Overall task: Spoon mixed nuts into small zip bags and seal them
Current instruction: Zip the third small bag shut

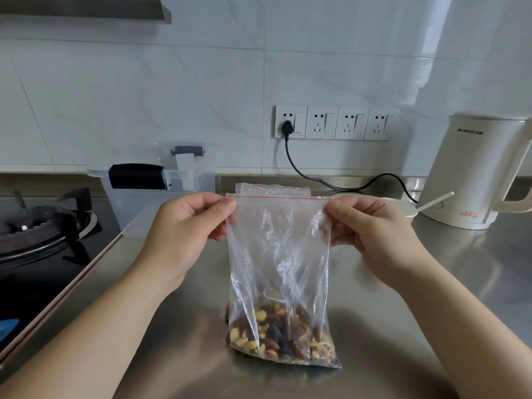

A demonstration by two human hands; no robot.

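Now you hold a clear zip bag [279,249] upright over the steel desk [403,283], one hand at each top corner. Your left hand [184,234] pinches the left corner with thumb and curled fingers [227,208], just under the red line of the zip. Your right hand [371,234] pinches the right corner in the same way, with its fingers curled behind the plastic. The top edge is stretched straight between both hands; it looks closed, but I cannot tell this for sure. The mixed nuts [282,332] fill only the bottom part of the bag, and the bottom rests on the desk, near to you. Behind the bag, some empty zip bags [273,189] lie flat on the desk. A white spoon [431,201] lies at the right, its handle pointing up toward the white kettle [472,171]. A black cable [316,177] goes from the wall socket [290,122] toward the kettle. At the left stands a clear plastic container [161,194], and beside it the gas stove [43,226].
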